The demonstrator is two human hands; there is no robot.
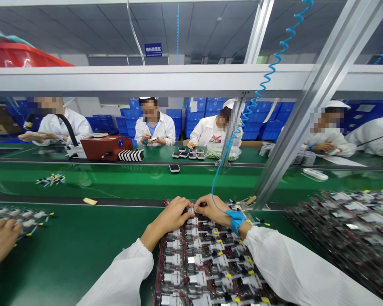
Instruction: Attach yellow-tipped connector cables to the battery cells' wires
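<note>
A clear plastic tray (187, 272) lies before me, filled with rows of small white electronic parts with red, black and yellow-tipped wires. At its far end my left hand (174, 214) is closed, thumb and fingers around a small white part (192, 209). My right hand (212, 209) meets it there from the right, thumb and forefinger pinched together; what they hold is too small to make out. A blue wrist strap (236, 221) with a coiled blue cord (264, 78) is on my right wrist.
Stacked trays of similar parts (347, 229) stand at right. A neighbour's hand (1, 242) rests by another tray (28, 216) at left. Ahead, a green conveyor belt (140, 180) carries a wire bundle (51, 180) and a white-edged device (174, 168). A metal post (293, 131) rises on the right.
</note>
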